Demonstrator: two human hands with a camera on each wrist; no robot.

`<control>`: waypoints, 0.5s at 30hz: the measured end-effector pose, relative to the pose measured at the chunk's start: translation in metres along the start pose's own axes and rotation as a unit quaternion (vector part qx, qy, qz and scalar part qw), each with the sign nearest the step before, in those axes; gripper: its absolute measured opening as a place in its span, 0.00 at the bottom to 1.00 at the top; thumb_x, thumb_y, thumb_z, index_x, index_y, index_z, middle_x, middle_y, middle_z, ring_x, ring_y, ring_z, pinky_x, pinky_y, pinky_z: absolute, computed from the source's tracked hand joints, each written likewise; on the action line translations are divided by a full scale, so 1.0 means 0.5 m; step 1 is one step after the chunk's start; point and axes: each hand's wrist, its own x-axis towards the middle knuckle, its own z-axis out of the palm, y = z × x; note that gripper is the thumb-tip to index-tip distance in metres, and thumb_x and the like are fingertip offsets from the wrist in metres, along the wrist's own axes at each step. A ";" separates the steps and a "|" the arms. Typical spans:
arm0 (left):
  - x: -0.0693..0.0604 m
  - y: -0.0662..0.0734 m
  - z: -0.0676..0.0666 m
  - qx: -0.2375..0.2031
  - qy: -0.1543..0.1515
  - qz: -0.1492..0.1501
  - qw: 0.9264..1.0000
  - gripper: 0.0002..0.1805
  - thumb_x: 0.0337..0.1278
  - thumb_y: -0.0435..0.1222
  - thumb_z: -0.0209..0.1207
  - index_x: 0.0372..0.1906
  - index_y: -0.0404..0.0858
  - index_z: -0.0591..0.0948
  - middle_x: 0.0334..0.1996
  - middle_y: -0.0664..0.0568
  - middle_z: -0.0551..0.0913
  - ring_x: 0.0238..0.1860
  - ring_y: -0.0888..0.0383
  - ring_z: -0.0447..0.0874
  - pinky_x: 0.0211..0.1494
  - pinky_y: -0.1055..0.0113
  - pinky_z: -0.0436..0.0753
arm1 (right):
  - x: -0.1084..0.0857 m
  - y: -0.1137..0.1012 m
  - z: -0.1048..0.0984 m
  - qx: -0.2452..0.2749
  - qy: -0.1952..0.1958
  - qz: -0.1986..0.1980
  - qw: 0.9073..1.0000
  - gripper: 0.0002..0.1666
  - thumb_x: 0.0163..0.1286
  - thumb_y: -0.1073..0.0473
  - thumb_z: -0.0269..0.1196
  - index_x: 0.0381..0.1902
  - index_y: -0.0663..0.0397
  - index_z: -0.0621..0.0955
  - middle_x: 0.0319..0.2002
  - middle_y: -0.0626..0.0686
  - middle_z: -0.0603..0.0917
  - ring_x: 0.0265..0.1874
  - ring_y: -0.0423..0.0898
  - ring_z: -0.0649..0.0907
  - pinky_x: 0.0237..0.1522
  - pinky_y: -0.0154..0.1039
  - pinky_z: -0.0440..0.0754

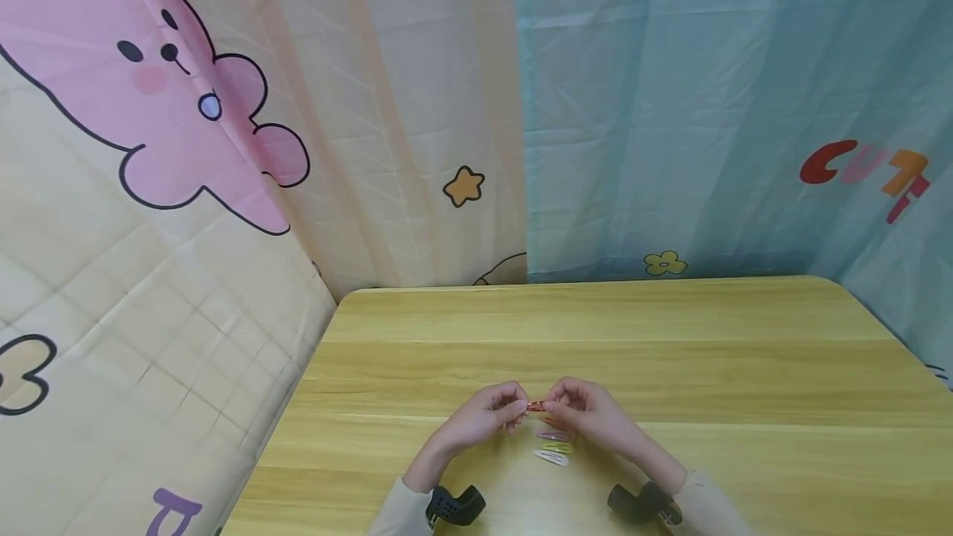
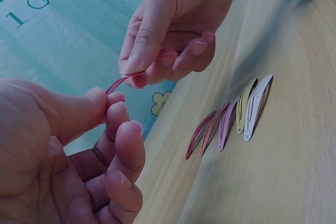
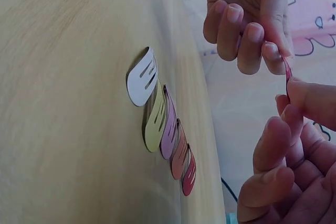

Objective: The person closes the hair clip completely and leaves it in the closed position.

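Note:
A red snap hair clip (image 1: 535,406) is held above the table between both hands. My left hand (image 1: 487,413) pinches one end between thumb and forefinger, and my right hand (image 1: 588,412) pinches the other. In the left wrist view the clip (image 2: 118,82) looks slightly bent. Below the hands, more snap clips lie side by side in a row: white (image 2: 258,107), yellow (image 2: 244,106), purple (image 2: 226,125), orange (image 2: 208,131) and another red one (image 3: 189,173). Fingertips hide both ends of the held clip.
The clips lie on a light wooden table (image 1: 633,362). Printed curtains hang behind it, cream with a pink bear (image 1: 179,64) at the left and blue-green (image 1: 670,106) at the right. Black wrist devices (image 1: 456,506) sit on both forearms.

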 end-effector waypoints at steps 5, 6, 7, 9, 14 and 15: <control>-0.003 0.001 0.005 0.033 0.018 -0.003 0.999 0.10 0.69 0.35 0.50 0.36 0.31 0.76 0.27 0.34 0.75 0.25 0.51 0.71 0.27 0.72 0.68 | 0.001 0.002 0.000 -0.022 0.011 -0.004 1.000 0.10 0.65 0.55 0.64 0.35 0.57 0.79 0.24 0.57 0.78 0.17 0.44 0.74 0.18 0.32 0.73; -0.003 0.000 0.007 0.036 0.021 -0.003 0.999 0.10 0.69 0.34 0.50 0.36 0.30 0.76 0.28 0.32 0.74 0.25 0.49 0.72 0.27 0.72 0.68 | 0.001 0.002 0.000 -0.024 0.012 -0.003 1.000 0.10 0.65 0.55 0.64 0.35 0.57 0.79 0.24 0.57 0.78 0.17 0.45 0.74 0.18 0.31 0.72; -0.003 0.000 0.008 0.038 0.024 -0.003 0.999 0.10 0.69 0.33 0.50 0.36 0.29 0.76 0.28 0.30 0.74 0.25 0.47 0.72 0.27 0.72 0.67 | 0.001 0.002 -0.001 -0.025 0.012 -0.002 1.000 0.10 0.65 0.55 0.64 0.35 0.57 0.79 0.24 0.57 0.78 0.17 0.45 0.74 0.18 0.31 0.72; -0.003 -0.001 0.010 0.041 0.028 -0.002 0.999 0.10 0.69 0.32 0.49 0.36 0.27 0.75 0.28 0.30 0.74 0.26 0.43 0.72 0.27 0.72 0.67 | 0.002 0.002 -0.001 -0.022 0.011 0.005 1.000 0.10 0.65 0.55 0.64 0.36 0.57 0.79 0.25 0.58 0.79 0.17 0.45 0.74 0.19 0.31 0.72; -0.003 0.000 0.009 0.053 0.033 -0.001 0.998 0.10 0.69 0.34 0.50 0.37 0.29 0.76 0.26 0.38 0.75 0.26 0.45 0.74 0.28 0.72 0.69 | 0.003 0.003 -0.004 -0.009 0.016 0.029 0.999 0.11 0.66 0.54 0.64 0.36 0.58 0.81 0.25 0.61 0.79 0.18 0.44 0.74 0.19 0.32 0.72; -0.002 0.001 0.009 0.053 0.034 -0.001 0.998 0.10 0.69 0.34 0.50 0.37 0.30 0.76 0.26 0.39 0.76 0.26 0.47 0.74 0.28 0.72 0.69 | 0.004 0.003 -0.005 -0.009 0.016 0.030 0.999 0.11 0.66 0.55 0.63 0.36 0.58 0.81 0.25 0.61 0.79 0.18 0.43 0.74 0.19 0.32 0.72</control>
